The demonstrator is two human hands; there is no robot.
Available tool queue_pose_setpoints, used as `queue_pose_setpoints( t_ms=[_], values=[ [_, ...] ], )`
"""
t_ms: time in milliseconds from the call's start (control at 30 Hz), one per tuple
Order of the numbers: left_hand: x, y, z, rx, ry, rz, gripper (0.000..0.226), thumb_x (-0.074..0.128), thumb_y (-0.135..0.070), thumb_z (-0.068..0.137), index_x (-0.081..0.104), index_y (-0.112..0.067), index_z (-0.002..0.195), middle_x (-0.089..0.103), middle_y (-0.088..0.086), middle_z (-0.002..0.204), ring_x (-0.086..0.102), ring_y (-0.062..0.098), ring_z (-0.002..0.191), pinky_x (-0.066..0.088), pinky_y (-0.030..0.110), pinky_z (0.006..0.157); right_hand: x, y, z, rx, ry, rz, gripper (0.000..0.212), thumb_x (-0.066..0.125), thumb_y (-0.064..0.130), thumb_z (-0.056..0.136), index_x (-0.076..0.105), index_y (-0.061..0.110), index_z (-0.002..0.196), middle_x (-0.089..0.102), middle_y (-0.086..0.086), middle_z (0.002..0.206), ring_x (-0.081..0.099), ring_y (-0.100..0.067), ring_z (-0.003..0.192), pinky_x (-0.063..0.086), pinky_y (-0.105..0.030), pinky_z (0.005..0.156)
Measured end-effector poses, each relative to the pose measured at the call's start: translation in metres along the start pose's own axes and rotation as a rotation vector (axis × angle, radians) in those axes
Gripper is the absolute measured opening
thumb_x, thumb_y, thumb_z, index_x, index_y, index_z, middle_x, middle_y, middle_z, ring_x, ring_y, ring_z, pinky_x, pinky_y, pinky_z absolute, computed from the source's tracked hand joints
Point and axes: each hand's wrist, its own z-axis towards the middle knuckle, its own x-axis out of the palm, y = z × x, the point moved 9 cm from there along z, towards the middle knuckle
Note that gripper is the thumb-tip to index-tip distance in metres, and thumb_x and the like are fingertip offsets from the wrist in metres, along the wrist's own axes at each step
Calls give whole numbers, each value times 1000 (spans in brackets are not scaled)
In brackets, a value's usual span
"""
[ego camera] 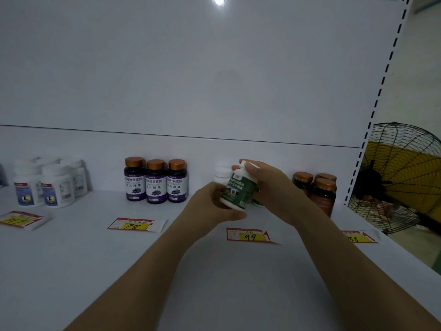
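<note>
**A:** In the head view, where is the bottle?

**B:** The green-labelled bottle (pixel 239 190) is between my two hands, lifted off the white shelf (pixel 214 278). It is above and just behind the price tag marked 99 (pixel 249 235). It leans a little, with its white cap towards the upper right.

**A:** How do your fingers lie?

**B:** My left hand (pixel 210 203) is curled round the lower half, with the thumb along the base. My right hand (pixel 265 183) grips the top. Its thumb lies across the cap and a fingertip shows on the far side. Both hands are closed on the bottle, not spread.

**A:** What is close by?

**B:** A white-capped bottle (pixel 221 174) stands just behind my left hand, partly hidden. The three purple bottles (pixel 155 182) with copper caps stand in a row to the left, behind the tag marked 78 (pixel 133 225). The white bottles (pixel 46 186) are grouped farther left. The brown bottles (pixel 321 191) stand to the right, just past my right wrist. A caged fan (pixel 403 177) is beyond the shelf's slotted upright.
</note>
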Motion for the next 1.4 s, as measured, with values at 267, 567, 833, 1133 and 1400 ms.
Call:
queue_pose_setpoints(
  t_ms=[267,567,833,1133,1400],
  values=[
    [3,3,0,-12,39,-7,32,74,-21,78,54,-30,101,60,-22,87,59,-9,78,45,3,59,-8,-6,2,29,-53,-21,47,59,20,90,48,5,133,61,-16,123,62,-29,111,54,-36,90],
    [-17,7,7,78,-132,49,51,79,-10,71,57,-17,117,65,-3,113,63,14,104,52,29,90,15,19,-9,-132,-49,-387,39,69,20,84,57,20,121,65,2,115,61,-16,110,53,-35,93],
    [-53,-18,-4,285,-423,-121,58,72,9,71,55,-35,104,58,-22,104,56,-8,92,45,1,68,58,48,-22,-471,31,-512,49,78,-1,71,51,24,103,55,14,107,56,-17,109,52,-27,93],
    [-20,-20,-1,97,-72,-115,51,81,-21,67,59,-25,113,72,-8,100,68,3,90,54,13,72,13,41,-15,-231,-138,-335,40,64,30,87,55,19,125,70,1,109,68,-11,97,57,-27,82],
    [4,2,-3,-151,119,-198,60,58,-61,63,61,-17,104,73,10,93,70,23,77,57,34,78,-3,-31,-9,344,-89,-114,64,67,54,74,60,10,120,71,-16,105,70,-29,95,57,-39,84]
  ],
)
